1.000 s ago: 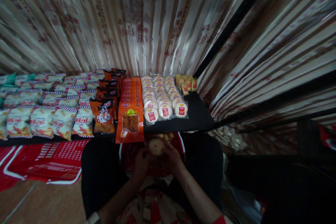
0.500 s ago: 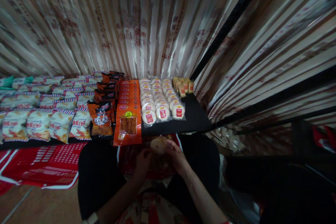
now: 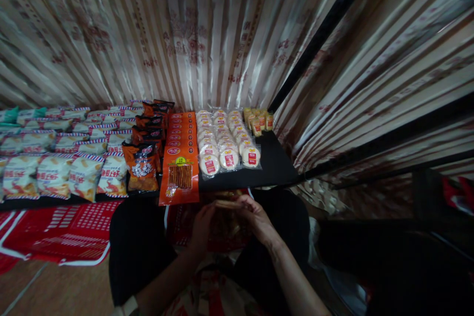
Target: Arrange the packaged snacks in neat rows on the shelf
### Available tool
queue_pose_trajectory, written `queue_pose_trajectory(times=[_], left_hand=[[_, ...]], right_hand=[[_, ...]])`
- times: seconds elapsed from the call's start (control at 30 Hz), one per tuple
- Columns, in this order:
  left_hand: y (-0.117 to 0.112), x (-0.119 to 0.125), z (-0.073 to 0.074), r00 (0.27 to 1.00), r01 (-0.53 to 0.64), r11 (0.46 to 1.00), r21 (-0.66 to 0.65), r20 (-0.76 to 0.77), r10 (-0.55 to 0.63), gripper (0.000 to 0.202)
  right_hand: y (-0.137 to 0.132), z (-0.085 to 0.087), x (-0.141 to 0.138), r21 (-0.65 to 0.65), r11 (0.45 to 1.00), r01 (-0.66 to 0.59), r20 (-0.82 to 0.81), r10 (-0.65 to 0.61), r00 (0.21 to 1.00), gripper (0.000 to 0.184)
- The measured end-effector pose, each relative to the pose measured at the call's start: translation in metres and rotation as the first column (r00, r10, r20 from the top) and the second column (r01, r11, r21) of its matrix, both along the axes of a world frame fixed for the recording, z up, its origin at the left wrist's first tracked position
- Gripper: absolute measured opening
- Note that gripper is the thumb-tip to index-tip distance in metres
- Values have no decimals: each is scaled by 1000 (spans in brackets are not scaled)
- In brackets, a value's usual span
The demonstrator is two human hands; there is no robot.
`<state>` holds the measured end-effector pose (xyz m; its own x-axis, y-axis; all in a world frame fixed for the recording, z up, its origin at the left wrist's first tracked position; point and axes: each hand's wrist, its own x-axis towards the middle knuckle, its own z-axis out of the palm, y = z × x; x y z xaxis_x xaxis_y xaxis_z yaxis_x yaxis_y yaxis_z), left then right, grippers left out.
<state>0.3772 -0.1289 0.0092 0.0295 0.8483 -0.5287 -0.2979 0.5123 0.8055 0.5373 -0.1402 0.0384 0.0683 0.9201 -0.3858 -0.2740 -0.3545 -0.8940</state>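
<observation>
Between my knees, below the shelf edge, my right hand is closed on the right end of a small tan snack packet, seen nearly edge-on. Fingers of my left hand are closed at its left end. Dim light hides the exact kind of snack. Beneath both hands is a red basket holding similar tan pieces, mostly in shadow. Just above stand rows of clear-wrapped round white crackers and a group of small yellowish packets.
The black shelf also bears orange snack packs, black-and-orange bags and white chip bags. Another red basket lies below left. A patterned curtain and a black pole stand behind.
The tan packet has turned from its round face showing to nearly edge-on. My right hand has rotated with it, and my left hand has risen slightly to its end.
</observation>
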Motion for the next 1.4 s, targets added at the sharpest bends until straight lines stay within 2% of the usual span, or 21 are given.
queue_pose_trajectory(times=[0.13,0.27,0.47,0.57,0.67,0.77,0.87,0.97,1.13,1.2,1.3,1.4], left_hand=[[1,1,6,992,31,1000,-3,123,-30,39],[3,0,5,980,63,998,24,185,-67,30],[5,1,5,960,71,996,49,268,-81,32],[9,3,12,979,37,997,61,196,-49,32],[13,4,18,994,33,997,70,105,-40,40],[16,5,19,998,46,996,71,37,-49,47],[19,4,17,998,49,997,59,-38,-47,46],[21,3,16,996,49,997,58,-71,-45,44],[21,5,22,992,93,993,72,-86,-87,38],[20,7,26,988,126,989,81,-96,-118,35],[21,10,30,983,158,981,108,-106,-147,31],[25,12,32,976,181,974,139,-145,-161,29]], right_hand=[[-1,2,3,33,999,25,11,-25,1000,23],[0,5,3,63,997,44,13,-45,999,27],[0,-1,3,96,994,45,16,-46,999,26],[0,-6,3,122,992,15,66,-23,998,24],[0,-7,4,129,991,-37,125,21,992,19],[0,-5,7,130,979,-154,136,137,981,9],[-2,-5,9,139,964,-225,104,211,972,15],[-2,-8,9,101,978,-185,35,182,983,25],[6,-17,3,49,999,3,18,-4,1000,43],[8,-18,2,43,999,-11,11,10,1000,44],[8,-16,0,34,995,-96,13,96,995,37],[9,-13,0,14,997,-71,31,71,997,35]])
